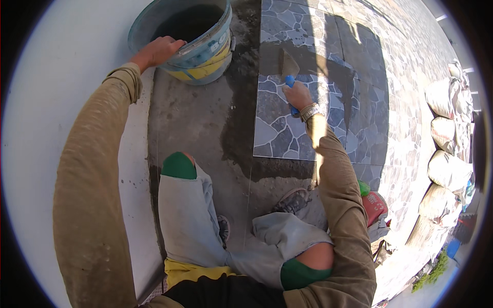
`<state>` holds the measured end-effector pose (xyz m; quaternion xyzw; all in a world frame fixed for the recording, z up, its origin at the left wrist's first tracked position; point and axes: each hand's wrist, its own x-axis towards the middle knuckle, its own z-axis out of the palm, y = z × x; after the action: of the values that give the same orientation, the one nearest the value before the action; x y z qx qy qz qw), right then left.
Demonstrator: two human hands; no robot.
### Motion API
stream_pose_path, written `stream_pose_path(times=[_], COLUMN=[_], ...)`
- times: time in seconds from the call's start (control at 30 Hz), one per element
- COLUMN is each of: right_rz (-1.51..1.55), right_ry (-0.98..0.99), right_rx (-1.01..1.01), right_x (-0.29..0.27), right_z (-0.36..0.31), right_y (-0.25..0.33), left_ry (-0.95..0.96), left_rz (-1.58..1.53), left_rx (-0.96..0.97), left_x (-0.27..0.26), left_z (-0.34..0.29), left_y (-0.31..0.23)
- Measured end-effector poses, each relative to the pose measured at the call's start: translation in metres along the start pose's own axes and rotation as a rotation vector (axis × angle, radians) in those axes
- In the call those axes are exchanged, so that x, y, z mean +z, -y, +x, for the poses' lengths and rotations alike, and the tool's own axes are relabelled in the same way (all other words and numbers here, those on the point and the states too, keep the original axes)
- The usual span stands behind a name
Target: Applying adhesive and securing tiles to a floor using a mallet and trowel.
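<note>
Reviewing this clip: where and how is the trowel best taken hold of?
Probably by its blue handle, coming from the person's side. The blade points away from them over the stone-patterned tiles, while the slim handle runs back toward them. The right hand wraps it there, with blue showing at both ends.

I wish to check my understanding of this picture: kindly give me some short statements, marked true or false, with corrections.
1. The left hand is on the rim of the bucket. True.
2. The right hand holds a hammer. False: it holds a trowel.
3. The trowel's handle is blue. True.
4. The bucket stands right of the trowel. False: it stands left of it.
5. A wristwatch is on the right wrist. True.
</note>
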<state>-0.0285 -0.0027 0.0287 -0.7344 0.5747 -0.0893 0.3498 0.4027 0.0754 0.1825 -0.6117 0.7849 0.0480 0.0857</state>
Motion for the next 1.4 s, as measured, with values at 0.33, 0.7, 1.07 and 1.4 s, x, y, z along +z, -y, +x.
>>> stream_pose_path(times=[0.33,0.7,1.07,1.4], right_rz=[0.084,-0.442,-0.691,-0.566], right_ry=[0.091,0.166,0.287,0.262], right_rx=[-0.040,-0.407,-0.563,-0.587], right_x=[-0.012,-0.100,-0.076,-0.072], right_z=[-0.074,-0.200,-0.258,-0.272], right_y=[0.029,-0.099,-0.089,-0.080], left_ry=[0.021,-0.040,0.039,0.081], left_rz=[-0.029,-0.027,-0.479,-0.076], left_rx=[-0.023,0.050,-0.277,-0.142], left_x=[-0.002,0.009,0.065,0.017], left_z=[-0.005,0.020,0.017,-0.005], left_y=[-0.003,0.009,0.070,0.026])
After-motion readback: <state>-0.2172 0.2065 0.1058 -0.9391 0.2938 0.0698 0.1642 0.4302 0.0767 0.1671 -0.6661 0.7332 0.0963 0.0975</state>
